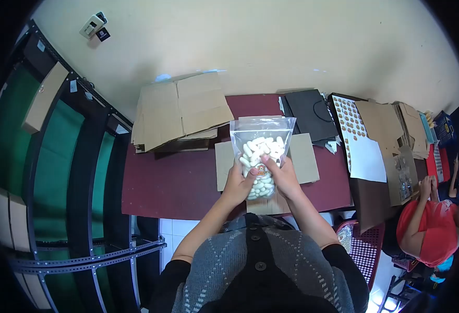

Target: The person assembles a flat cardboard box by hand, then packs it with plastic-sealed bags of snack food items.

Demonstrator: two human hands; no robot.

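Note:
A clear zip bag of white oblong pieces [261,148] is held upright above the table, with a small round orange-brown sticker on its front. My left hand [238,185] grips its lower left side, the thumb lying across the front. On the other side my right hand [284,177] has its fingers around the lower right, and its thumb presses near the sticker. Behind and below the bag lies a flat, opened-out cardboard box [305,156] with flaps showing on both sides. The bag hides the middle of this cardboard.
Flattened cardboard [182,112] is stacked at the back left of the maroon table [156,188]. Black folders [307,112] and a sticker sheet [352,122] lie to the right. A metal shelf rack [88,198] stands left. A person in red [430,229] sits at right near a plastic basket [365,248].

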